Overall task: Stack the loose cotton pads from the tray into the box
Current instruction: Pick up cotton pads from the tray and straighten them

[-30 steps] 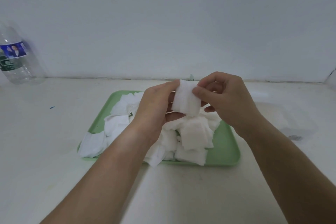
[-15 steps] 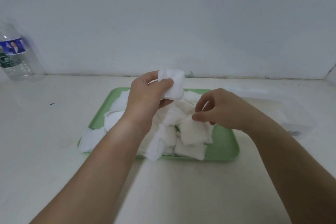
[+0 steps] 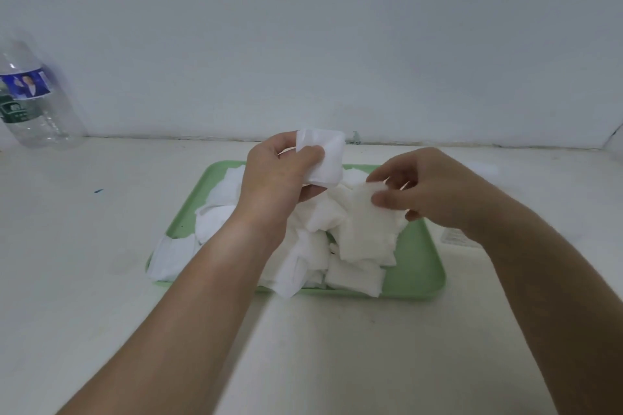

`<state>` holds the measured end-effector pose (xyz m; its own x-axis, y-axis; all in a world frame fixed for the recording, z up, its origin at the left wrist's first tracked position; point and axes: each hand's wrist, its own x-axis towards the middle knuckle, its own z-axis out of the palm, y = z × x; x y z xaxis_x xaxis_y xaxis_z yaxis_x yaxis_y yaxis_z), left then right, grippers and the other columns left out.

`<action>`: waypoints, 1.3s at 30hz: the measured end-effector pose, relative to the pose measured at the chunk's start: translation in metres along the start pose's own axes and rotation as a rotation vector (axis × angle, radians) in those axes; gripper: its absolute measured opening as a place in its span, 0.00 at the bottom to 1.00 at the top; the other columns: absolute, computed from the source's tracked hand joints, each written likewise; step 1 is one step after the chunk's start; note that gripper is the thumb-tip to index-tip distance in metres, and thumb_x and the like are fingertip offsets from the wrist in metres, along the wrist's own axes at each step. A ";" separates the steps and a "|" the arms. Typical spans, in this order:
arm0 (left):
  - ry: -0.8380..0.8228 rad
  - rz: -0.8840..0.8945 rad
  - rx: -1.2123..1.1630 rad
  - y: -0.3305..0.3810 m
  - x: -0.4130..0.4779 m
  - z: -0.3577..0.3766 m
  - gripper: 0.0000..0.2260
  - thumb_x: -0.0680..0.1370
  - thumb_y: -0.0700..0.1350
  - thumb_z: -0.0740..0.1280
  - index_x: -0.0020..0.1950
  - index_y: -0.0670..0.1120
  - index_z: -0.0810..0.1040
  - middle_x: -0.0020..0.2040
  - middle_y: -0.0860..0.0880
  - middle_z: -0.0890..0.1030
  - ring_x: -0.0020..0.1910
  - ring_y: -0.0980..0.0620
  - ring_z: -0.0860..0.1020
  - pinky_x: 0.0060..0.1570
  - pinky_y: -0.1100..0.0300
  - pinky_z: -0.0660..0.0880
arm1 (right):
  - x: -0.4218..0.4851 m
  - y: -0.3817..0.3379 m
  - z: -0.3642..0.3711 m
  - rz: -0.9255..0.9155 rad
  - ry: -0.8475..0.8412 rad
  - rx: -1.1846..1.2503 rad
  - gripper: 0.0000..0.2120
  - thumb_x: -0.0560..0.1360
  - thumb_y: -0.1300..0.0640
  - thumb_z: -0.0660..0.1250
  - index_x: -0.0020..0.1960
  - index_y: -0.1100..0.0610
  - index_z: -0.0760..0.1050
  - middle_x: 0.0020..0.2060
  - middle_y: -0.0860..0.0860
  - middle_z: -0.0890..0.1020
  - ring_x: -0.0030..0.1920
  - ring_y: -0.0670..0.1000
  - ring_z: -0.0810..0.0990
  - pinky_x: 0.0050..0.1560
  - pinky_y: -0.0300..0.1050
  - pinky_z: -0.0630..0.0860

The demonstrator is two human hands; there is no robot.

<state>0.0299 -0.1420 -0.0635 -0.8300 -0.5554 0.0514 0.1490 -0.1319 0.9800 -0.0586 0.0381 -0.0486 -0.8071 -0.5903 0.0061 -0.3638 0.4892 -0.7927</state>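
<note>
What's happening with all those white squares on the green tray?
A person is gathering cotton pads. The left hand holds a small stack of pads above the green tray, while the right hand pinches another pad off the pile. Many pads lie loose on the tray, so the job is far from done.

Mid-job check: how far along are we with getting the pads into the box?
Done: little that shows; the clear box is mostly hidden behind the right hand, contents unclear. In hand: the left hand grips a small stack of pads, and the right hand pinches another pad off the pile. Left: a heap of loose pads covers most of the green tray.
</note>
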 end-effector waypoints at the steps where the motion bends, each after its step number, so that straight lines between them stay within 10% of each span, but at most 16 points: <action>1: 0.006 -0.006 -0.005 0.000 0.000 0.000 0.08 0.78 0.38 0.69 0.56 0.44 0.82 0.49 0.44 0.85 0.42 0.53 0.84 0.39 0.60 0.81 | 0.000 0.000 -0.003 0.001 0.016 0.043 0.06 0.74 0.60 0.74 0.50 0.52 0.84 0.39 0.55 0.82 0.37 0.46 0.80 0.37 0.39 0.80; 6: 0.011 -0.032 -0.010 -0.003 0.002 0.001 0.08 0.78 0.37 0.69 0.56 0.43 0.82 0.45 0.48 0.85 0.40 0.53 0.83 0.37 0.59 0.81 | 0.001 0.000 -0.007 0.028 0.050 0.251 0.03 0.78 0.61 0.69 0.47 0.56 0.81 0.43 0.54 0.83 0.45 0.50 0.82 0.53 0.53 0.82; 13: -0.116 -0.074 0.020 -0.007 -0.002 0.006 0.08 0.78 0.38 0.69 0.57 0.43 0.82 0.42 0.49 0.85 0.40 0.53 0.85 0.37 0.58 0.82 | -0.003 -0.008 -0.005 -0.068 -0.107 0.720 0.09 0.74 0.61 0.69 0.53 0.62 0.79 0.45 0.57 0.84 0.45 0.55 0.83 0.48 0.49 0.83; 26: -0.409 -0.031 0.071 -0.008 -0.002 0.004 0.10 0.81 0.39 0.67 0.61 0.46 0.80 0.49 0.45 0.86 0.48 0.48 0.86 0.43 0.56 0.82 | 0.002 -0.005 0.006 -0.154 0.162 0.439 0.07 0.71 0.64 0.76 0.47 0.60 0.81 0.44 0.65 0.84 0.46 0.65 0.84 0.50 0.64 0.82; 34: -0.435 -0.053 0.060 0.004 -0.003 0.003 0.17 0.77 0.49 0.71 0.63 0.42 0.79 0.55 0.44 0.86 0.53 0.44 0.86 0.46 0.52 0.82 | -0.003 -0.010 0.018 -0.183 0.354 0.187 0.10 0.70 0.55 0.78 0.45 0.58 0.78 0.32 0.52 0.82 0.30 0.49 0.81 0.38 0.53 0.81; 39: -0.322 -0.028 0.080 0.004 -0.008 -0.006 0.14 0.78 0.32 0.68 0.61 0.44 0.79 0.46 0.48 0.86 0.46 0.48 0.86 0.39 0.55 0.82 | -0.019 -0.012 0.026 0.004 0.386 0.433 0.14 0.80 0.44 0.64 0.48 0.55 0.76 0.37 0.50 0.81 0.32 0.47 0.78 0.32 0.40 0.72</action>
<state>0.0399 -0.1431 -0.0610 -0.9622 -0.2630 0.0699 0.0918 -0.0716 0.9932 -0.0268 0.0266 -0.0551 -0.9489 -0.2720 0.1603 -0.2028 0.1361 -0.9697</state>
